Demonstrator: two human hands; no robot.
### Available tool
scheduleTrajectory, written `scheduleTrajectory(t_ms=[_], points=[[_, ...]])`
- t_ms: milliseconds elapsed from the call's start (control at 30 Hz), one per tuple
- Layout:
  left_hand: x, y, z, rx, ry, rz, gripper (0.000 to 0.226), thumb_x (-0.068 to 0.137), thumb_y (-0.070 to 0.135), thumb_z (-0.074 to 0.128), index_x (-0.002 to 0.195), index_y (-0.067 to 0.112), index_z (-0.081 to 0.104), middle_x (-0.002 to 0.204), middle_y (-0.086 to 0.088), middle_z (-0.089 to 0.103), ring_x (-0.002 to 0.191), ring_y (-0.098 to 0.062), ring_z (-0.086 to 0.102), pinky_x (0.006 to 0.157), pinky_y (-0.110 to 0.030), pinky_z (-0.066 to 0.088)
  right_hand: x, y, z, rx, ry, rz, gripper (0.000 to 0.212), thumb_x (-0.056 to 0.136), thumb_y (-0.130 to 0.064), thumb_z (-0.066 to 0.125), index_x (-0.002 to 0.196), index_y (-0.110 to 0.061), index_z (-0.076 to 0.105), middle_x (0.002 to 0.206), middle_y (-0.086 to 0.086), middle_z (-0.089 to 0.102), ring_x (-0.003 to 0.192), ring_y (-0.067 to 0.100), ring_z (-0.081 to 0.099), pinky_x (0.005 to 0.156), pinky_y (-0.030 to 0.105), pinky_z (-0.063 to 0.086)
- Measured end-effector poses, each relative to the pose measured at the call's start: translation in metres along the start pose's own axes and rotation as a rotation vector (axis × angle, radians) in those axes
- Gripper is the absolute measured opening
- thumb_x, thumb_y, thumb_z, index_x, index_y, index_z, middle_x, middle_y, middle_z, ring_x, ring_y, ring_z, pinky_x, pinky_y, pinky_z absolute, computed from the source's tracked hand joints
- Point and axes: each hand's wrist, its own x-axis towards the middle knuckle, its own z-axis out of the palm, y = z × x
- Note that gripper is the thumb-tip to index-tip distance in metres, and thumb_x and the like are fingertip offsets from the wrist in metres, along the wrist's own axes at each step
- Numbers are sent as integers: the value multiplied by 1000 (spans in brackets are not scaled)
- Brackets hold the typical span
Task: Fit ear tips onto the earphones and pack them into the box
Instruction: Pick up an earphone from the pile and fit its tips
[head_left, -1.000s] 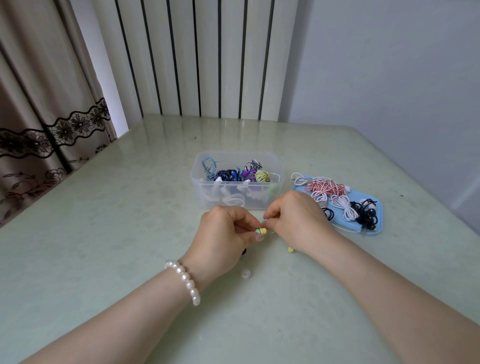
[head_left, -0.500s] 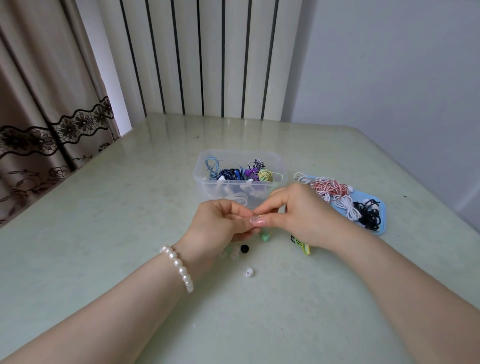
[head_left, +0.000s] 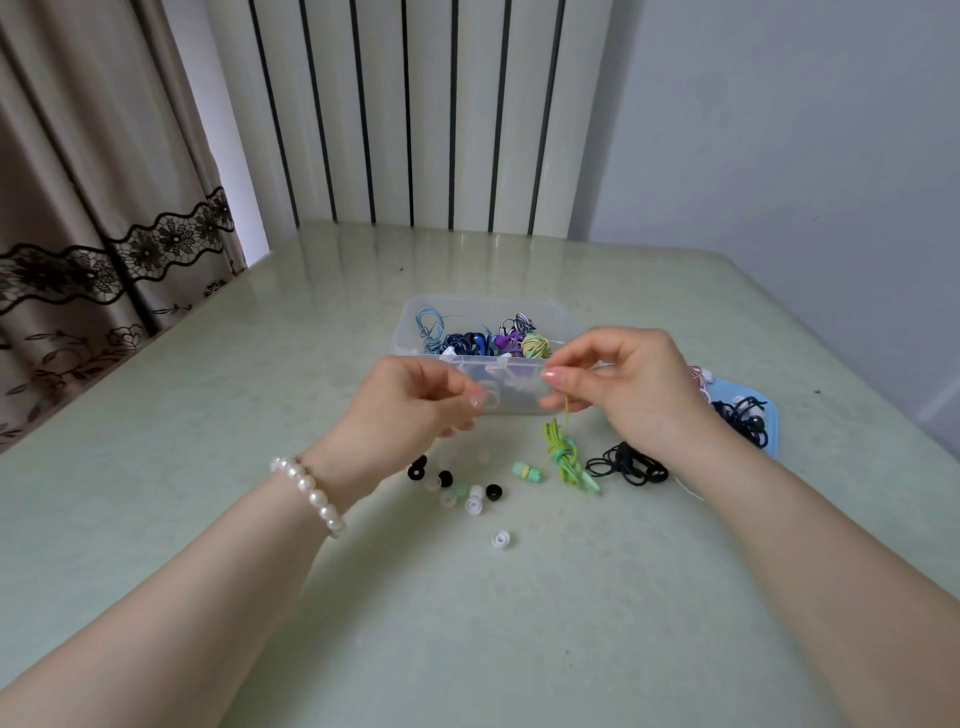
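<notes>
**Hands part, green earphones hang from the right**

Since half a second ago the two hands have drawn apart: they were pressed together in front of the clear plastic box (head_left: 485, 332), and now a gap shows between them. Right hand (head_left: 631, 387) pinches a thin yellow-green cord between thumb and forefinger, and from it hangs the green earphone set (head_left: 558, 449), its knotted bundle and one green earbud (head_left: 525, 471) reaching down to the table (head_left: 208, 415) in front of the box. Left hand (head_left: 410, 408) is held up in front of the box's near wall with fingers curled toward the thumb; whether they pinch an ear tip I cannot tell, as the fingertips are blurred.

Inside the box lie coiled earphones in blue, navy, purple, striped and yellow. Loose ear tips (head_left: 457, 486), black, white and pale green, are scattered on the table in front of the box, below the left hand, with one white tip (head_left: 500, 539) lying nearer the person, apart from them. A black earphone coil (head_left: 626, 464) lies in front of the box to its right, beside the green set. Right of the box, a blue lid (head_left: 769, 415) carries more coils, partly hidden by the right hand. A pearl bracelet (head_left: 311, 493) circles the left wrist.
</notes>
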Motion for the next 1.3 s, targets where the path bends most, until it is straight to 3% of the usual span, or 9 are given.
scheduleTrajectory(t_ms=[100, 167, 433, 600, 867, 967, 1033, 1133, 1300], points=[[0, -1, -9, 536, -83, 118, 15, 73, 14, 75, 66, 26, 71, 70, 1, 67, 57, -7, 52, 61, -18, 43, -1, -1, -5, 123, 18, 43, 15, 78, 9, 62, 75, -5, 60, 64, 8, 59, 54, 14, 67, 51, 19, 53], [-2, -1, -10, 670, -202, 121, 9, 73, 17, 75, 71, 26, 74, 70, 3, 67, 58, -7, 52, 57, -13, 40, -1, 0, -6, 124, 27, 63, 15, 76, 11, 63, 72, -4, 62, 57, 3, 64, 54, 13, 67, 53, 17, 52], [-7, 1, -8, 831, -315, 99, 13, 71, 27, 77, 84, 22, 76, 77, 7, 63, 61, 1, 48, 53, -3, 34, -2, 0, -6, 168, 3, 121, 16, 73, 14, 63, 82, 0, 66, 65, 8, 69, 56, 9, 67, 58, 12, 50], [-6, 1, -8, 844, -291, 120, 7, 75, 22, 73, 82, 22, 74, 74, 9, 62, 61, 2, 49, 52, -3, 34, -1, 1, -4, 141, -10, 110, 15, 78, 12, 60, 79, -2, 66, 55, -2, 67, 56, 10, 67, 58, 14, 52], [-3, -5, -2, 586, -57, 210, 9, 81, 9, 66, 81, 17, 69, 69, 13, 62, 66, -1, 59, 63, -2, 40, -1, 4, -5, 103, -48, 107, 16, 74, 10, 65, 76, -5, 68, 55, -1, 67, 53, 9, 64, 56, 14, 49], [-2, -10, 6, 293, -5, 159, 25, 78, -1, 68, 68, 22, 64, 65, 8, 66, 73, -16, 69, 72, -19, 52, -2, 3, -4, 103, -112, 136, 17, 73, 10, 65, 76, -6, 69, 57, 3, 67, 54, 9, 65, 61, 15, 52], [-2, -11, 9, 127, -4, 129, 26, 75, -8, 68, 67, 17, 63, 62, 3, 67, 69, -19, 70, 70, -28, 55, -3, 2, -3, 112, -146, 135, 20, 74, 10, 64, 75, -9, 69, 62, 7, 67, 56, 11, 65, 65, 19, 52], [-5, -6, 17, -114, -22, 45, 26, 72, -17, 65, 74, 7, 58, 66, -7, 64, 57, -11, 68, 61, -24, 55, -3, 0, -1, 157, -172, 121, 22, 74, 11, 62, 77, -10, 68, 61, 6, 66, 56, 11, 64, 63, 19, 51], [-9, -5, 25, -173, 18, 28, 25, 64, -14, 73, 69, 7, 61, 64, -3, 66, 55, -8, 64, 61, -23, 56, -3, 0, 0, 124, -183, 116, 15, 71, 5, 67, 76, -9, 69, 55, 4, 66, 53, 12, 63, 55, 19, 49]])
